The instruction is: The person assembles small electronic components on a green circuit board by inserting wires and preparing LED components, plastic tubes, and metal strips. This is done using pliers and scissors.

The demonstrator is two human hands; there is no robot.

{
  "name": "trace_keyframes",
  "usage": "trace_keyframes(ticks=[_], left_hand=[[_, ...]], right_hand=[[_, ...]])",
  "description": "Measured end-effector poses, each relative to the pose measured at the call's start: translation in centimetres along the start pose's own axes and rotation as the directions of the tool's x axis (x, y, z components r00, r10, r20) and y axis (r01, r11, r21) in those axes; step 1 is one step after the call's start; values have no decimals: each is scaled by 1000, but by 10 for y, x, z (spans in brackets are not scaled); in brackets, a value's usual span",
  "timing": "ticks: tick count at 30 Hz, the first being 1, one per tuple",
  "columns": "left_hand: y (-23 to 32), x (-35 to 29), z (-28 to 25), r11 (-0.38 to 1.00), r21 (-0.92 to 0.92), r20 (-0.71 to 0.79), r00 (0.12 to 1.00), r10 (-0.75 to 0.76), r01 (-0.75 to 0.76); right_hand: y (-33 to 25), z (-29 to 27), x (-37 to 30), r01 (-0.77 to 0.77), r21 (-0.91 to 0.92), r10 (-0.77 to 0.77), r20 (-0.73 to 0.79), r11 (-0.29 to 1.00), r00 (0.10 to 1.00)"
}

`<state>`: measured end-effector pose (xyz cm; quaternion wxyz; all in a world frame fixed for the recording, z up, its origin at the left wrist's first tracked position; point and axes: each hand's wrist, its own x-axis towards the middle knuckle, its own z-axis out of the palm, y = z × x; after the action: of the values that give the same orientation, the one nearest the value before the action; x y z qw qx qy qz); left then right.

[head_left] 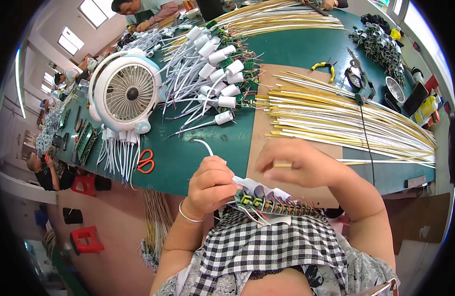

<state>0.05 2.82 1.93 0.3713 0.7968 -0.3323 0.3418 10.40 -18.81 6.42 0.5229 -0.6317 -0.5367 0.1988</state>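
My left hand is closed, and a white cable sticks out above its fingers. Against those fingers, at my lap, lies a row of small green circuit boards with coloured wires and white cylindrical housings. My right hand hovers just above the row, beyond its middle, with curled fingers apart and nothing visible between them. Farther up the table is a pile of white cylindrical housings with white cables and green boards.
A white fan stands at the left, orange-handled scissors near it. Long yellow and white strips lie on brown cardboard at the right. Yellow-handled pliers and a dark corded tool sit behind. Another person works at the far side.
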Motion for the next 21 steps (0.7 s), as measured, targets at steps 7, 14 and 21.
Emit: trace_keyframes(ticks=[7,14,21], left_hand=[[-4,-5,-2,996,77,-30,999,-44,46],[4,19,11,909,34,112,903,-416,414],[-19,7,25,987,33,216,963,-162,158]], right_hand=[[-7,10,7,229,-57,-217,173,972,961],[4,36,2,77,-346,-168,-242,935,956],[-33,-13,3,368,113,-309,-352,923,884]])
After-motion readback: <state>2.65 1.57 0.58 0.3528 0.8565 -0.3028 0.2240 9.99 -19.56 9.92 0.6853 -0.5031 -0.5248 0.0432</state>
